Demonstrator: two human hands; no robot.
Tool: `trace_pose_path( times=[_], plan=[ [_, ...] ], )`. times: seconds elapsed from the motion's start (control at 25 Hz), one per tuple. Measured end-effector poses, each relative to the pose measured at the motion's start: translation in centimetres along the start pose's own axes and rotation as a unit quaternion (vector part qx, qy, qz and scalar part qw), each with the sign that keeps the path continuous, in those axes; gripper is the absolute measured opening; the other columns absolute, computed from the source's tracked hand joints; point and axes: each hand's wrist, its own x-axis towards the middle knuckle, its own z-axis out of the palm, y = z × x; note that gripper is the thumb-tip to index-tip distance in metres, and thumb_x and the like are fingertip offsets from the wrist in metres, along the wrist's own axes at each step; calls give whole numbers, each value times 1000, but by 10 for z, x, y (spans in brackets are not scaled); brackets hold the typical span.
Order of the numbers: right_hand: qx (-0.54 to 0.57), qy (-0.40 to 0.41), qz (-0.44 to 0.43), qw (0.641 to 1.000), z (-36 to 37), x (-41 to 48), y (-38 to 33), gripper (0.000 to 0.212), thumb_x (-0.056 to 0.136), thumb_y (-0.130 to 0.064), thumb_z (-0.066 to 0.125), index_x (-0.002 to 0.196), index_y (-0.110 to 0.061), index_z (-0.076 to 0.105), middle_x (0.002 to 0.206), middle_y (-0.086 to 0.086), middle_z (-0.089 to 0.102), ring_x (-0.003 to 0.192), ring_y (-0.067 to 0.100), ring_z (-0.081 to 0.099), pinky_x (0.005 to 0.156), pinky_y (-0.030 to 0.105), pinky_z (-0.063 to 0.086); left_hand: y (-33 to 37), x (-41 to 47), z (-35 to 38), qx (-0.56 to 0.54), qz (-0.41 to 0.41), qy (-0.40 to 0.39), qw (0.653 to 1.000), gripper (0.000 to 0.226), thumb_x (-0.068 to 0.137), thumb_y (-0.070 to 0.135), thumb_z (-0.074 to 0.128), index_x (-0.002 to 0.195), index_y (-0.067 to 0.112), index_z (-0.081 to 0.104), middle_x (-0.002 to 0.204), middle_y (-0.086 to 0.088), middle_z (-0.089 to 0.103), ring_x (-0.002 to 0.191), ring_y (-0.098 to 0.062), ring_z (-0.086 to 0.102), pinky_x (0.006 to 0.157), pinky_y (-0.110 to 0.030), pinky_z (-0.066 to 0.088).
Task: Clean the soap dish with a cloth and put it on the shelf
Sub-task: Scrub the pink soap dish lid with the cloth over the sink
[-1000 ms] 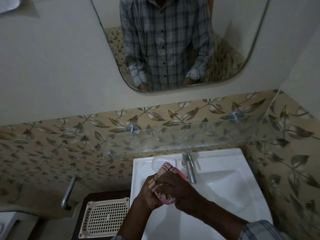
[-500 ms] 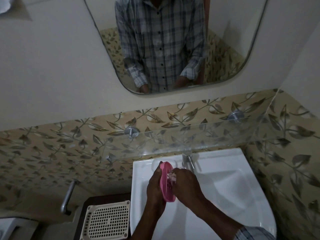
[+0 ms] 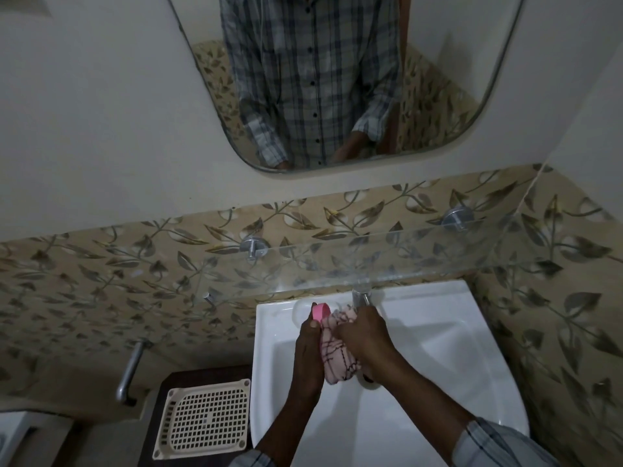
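Low in the middle of the frame, the left hand grips the pink soap dish while the right hand clutches the cloth against it. I'd brace the dish firmly and work the cloth into its corners.

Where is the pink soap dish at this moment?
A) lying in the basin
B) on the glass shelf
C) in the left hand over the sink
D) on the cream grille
C: the left hand grips the soap dish above the sink while the right hand presses the cloth against it.
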Motion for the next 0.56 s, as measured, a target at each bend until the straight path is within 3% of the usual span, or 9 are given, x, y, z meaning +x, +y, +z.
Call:
trace_pose_path(
  times=[0.08, 0.16, 0.24, 0.32, 0.48, 0.56],
  plan=[
    [48, 30, -43, 997, -9, 2, -11, 12, 85, -12, 69, 79, -22, 68, 80, -8, 72, 71, 5, 67, 52, 12, 50, -3, 0, -1, -7, -19, 0, 1000, 43, 107, 33, 34, 136, 12, 58, 126, -10, 71, 119, -28, 66, 98, -44, 55],
    [30, 14, -124, 992, -9, -6, -11, 18, 87, -10, 67, 94, -26, 65, 82, -19, 66, 75, -4, 64, 57, 2, 47, 0, 1, 3, -40, -64, 38, 996, 41, 105, 34, 40, 128, 10, 65, 115, -11, 76, 107, -27, 72, 84, -37, 61],
    [-33, -69, -192, 978, -4, -24, 8, 27, 83, -7, 70, 103, -22, 61, 93, -13, 71, 85, 0, 67, 70, 9, 55, 5, 6, 1, -105, -130, 81, 983, 41, 103, 34, 46, 119, 3, 67, 109, -21, 75, 100, -36, 72, 74, -40, 62],
    [-77, -125, -219, 964, -11, -30, 26, 37, 77, -5, 73, 109, -18, 63, 103, -4, 73, 92, 7, 69, 76, 14, 56, 14, 10, -10, -168, -183, 94, 964, 45, 102, 38, 46, 116, -1, 64, 105, -26, 74, 99, -40, 68, 73, -45, 61],
    [-38, -38, -239, 969, -27, -3, 23, 43, 78, 9, 72, 104, -24, 64, 110, -1, 64, 96, 1, 66, 74, 2, 48, 21, 12, -20, -228, -236, 45, 944, 46, 105, 34, 38, 120, 0, 63, 109, -25, 70, 99, -37, 65, 83, -48, 56],
    [-105, -75, -330, 935, -10, -13, 32, 45, 80, 12, 65, 117, -12, 65, 119, 7, 65, 108, 18, 66, 87, 7, 50, 21, 15, -20, -235, -245, 28, 940, 47, 104, 33, 39, 104, -2, 70, 93, -25, 76, 82, -36, 75, 70, -45, 63]
  ],
)
